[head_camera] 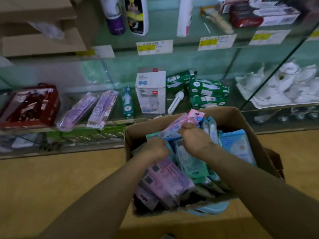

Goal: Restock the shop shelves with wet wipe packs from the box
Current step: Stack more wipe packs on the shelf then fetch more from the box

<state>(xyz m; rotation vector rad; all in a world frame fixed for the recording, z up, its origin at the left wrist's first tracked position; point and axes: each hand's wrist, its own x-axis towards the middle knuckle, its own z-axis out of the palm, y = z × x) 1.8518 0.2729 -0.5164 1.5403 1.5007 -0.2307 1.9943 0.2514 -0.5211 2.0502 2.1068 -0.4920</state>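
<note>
1. The wet wipe packs [211, 130] fill the cardboard box [241, 121] beneath both my hands. They are pink, purple, teal and blue, some lying flat and some standing on edge.
2. My right hand [195, 140] pinches the edge of a pink pack [172, 131], which sits above the others at the far side of the box.
3. My left hand [155, 150], just beside the right and nearer me, is curled among the packs against a teal pack [189, 161]. Whether it grips one, I cannot tell.
4. A purple pack [165, 180] lies flat under my left wrist.
5. Beyond my hands, a glass shelf [77, 94] carries a white carton [150, 90], green cartons [207, 92] and a loose bulb [176, 101].
6. Further left of my left hand are purple blister cards [103, 109] and a red box [31, 106].
7. The box stands on a wooden floor [51, 178].
</note>
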